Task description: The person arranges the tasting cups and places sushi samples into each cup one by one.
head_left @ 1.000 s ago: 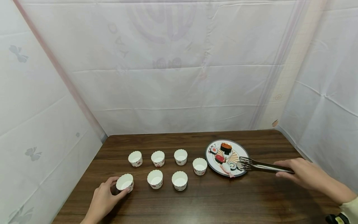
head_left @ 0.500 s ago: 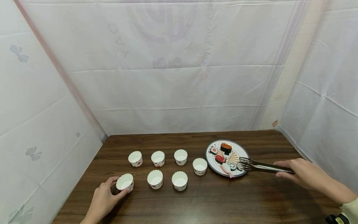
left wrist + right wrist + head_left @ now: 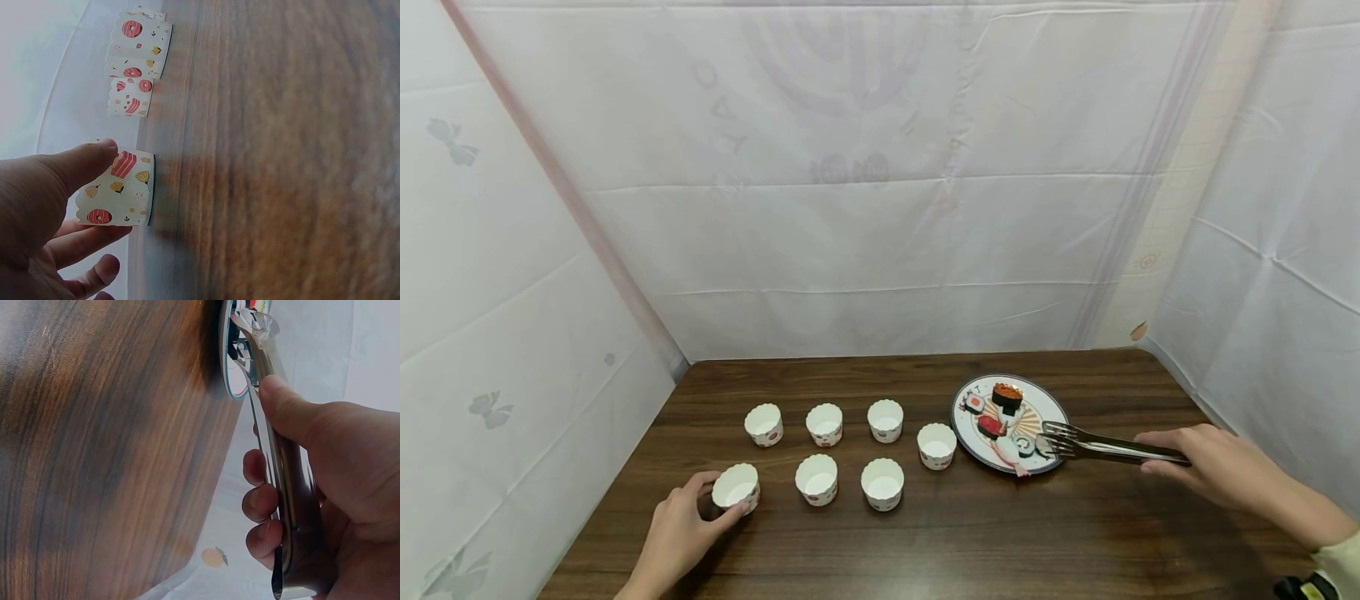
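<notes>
My left hand (image 3: pixel 681 525) holds a white paper baking cup (image 3: pixel 733 486) by its sides, thumb against the near side; in the left wrist view this cup (image 3: pixel 128 187) shows red and yellow cake prints and stands on the table. At the right, my right hand (image 3: pixel 1217 467) grips metal serving tongs (image 3: pixel 1120 448), with fingers curled round the handles in the right wrist view. The tongs' pronged tips lie over the right rim of a round plate (image 3: pixel 1043 400), around a small sushi piece (image 3: pixel 1043 446). Several other sushi pieces, including one with orange topping (image 3: pixel 1006 394), lie on it.
Several more baking cups stand in two rows on the brown wooden table (image 3: pixel 970 550), such as a back cup (image 3: pixel 885 421) and a front cup (image 3: pixel 882 483). Another cup (image 3: pixel 936 446) stands just left of the plate. White cloth (image 3: pixel 880 250) hangs behind and at both sides.
</notes>
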`<control>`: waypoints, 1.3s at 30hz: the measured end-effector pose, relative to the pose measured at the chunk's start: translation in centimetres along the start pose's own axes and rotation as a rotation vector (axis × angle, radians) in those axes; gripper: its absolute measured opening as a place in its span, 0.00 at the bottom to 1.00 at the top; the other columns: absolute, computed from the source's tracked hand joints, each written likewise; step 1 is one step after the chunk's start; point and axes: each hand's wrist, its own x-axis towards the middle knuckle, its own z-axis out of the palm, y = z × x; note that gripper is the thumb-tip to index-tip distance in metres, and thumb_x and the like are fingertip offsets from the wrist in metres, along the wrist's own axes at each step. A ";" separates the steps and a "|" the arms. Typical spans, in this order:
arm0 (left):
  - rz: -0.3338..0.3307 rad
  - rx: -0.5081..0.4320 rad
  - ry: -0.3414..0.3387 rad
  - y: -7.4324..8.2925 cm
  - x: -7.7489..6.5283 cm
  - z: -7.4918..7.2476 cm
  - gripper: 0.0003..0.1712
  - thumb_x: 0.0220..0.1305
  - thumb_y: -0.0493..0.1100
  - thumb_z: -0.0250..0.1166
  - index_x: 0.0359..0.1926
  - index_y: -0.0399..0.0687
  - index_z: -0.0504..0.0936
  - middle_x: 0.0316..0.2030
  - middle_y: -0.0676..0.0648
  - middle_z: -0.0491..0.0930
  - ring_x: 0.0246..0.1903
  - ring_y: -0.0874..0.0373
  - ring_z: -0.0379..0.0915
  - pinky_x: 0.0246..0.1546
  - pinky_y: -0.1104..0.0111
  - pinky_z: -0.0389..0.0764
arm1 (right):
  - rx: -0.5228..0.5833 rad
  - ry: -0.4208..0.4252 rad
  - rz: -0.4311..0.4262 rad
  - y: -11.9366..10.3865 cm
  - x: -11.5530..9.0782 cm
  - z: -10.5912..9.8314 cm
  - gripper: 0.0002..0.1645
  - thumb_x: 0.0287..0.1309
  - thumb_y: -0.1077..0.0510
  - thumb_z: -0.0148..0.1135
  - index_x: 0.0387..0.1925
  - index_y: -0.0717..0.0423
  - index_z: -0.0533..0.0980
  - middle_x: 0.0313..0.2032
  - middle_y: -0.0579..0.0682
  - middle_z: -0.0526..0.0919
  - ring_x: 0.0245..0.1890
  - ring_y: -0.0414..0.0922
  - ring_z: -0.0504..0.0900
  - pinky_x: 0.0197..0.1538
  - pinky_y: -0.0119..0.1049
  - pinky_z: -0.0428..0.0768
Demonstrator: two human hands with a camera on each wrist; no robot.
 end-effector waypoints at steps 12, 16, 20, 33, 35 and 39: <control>-0.002 0.000 -0.012 0.1 0.1 -0.1 0.38 0.52 0.56 0.81 0.53 0.32 0.81 0.43 0.32 0.87 0.32 0.53 0.74 0.32 0.56 0.74 | -0.010 -0.022 0.037 0.0 0.1 -0.3 0.23 0.56 0.44 0.76 0.48 0.53 0.87 0.41 0.49 0.90 0.40 0.52 0.88 0.37 0.53 0.84; -0.006 -0.006 -0.020 0.2 0.1 -0.1 0.38 0.52 0.55 0.81 0.53 0.31 0.80 0.44 0.32 0.86 0.31 0.54 0.73 0.31 0.58 0.73 | -0.019 -0.011 0.050 -0.1 0.1 -0.5 0.23 0.56 0.43 0.76 0.49 0.51 0.87 0.41 0.49 0.90 0.40 0.53 0.88 0.38 0.54 0.84; -0.010 -0.010 -0.027 0.3 0.2 -0.2 0.38 0.52 0.54 0.81 0.54 0.32 0.80 0.44 0.32 0.86 0.31 0.54 0.72 0.31 0.59 0.73 | -0.021 -0.019 0.063 -0.1 0.2 -0.9 0.24 0.57 0.43 0.75 0.50 0.52 0.87 0.42 0.50 0.90 0.41 0.54 0.88 0.37 0.55 0.83; -0.009 -0.007 -0.054 0.1 0.3 -0.2 0.41 0.53 0.57 0.80 0.56 0.30 0.80 0.45 0.32 0.86 0.30 0.55 0.69 0.30 0.61 0.70 | -0.032 -0.041 0.058 -0.2 1.2 -2.7 0.24 0.59 0.43 0.73 0.53 0.50 0.86 0.45 0.51 0.89 0.41 0.55 0.88 0.28 0.53 0.82; -0.008 -0.007 -0.056 0.1 0.3 -0.2 0.41 0.53 0.58 0.80 0.56 0.30 0.80 0.45 0.32 0.86 0.30 0.55 0.69 0.30 0.61 0.70 | -0.045 -0.029 0.047 -0.3 1.4 -3.1 0.24 0.59 0.43 0.73 0.53 0.50 0.86 0.44 0.51 0.89 0.40 0.55 0.88 0.27 0.53 0.81; -0.018 -0.009 -0.062 0.2 0.3 -0.2 0.41 0.53 0.58 0.80 0.56 0.30 0.80 0.46 0.32 0.86 0.31 0.54 0.69 0.30 0.61 0.71 | -0.060 -0.005 0.033 -0.5 2.1 -3.8 0.24 0.58 0.44 0.74 0.53 0.50 0.86 0.44 0.51 0.90 0.39 0.54 0.88 0.27 0.53 0.81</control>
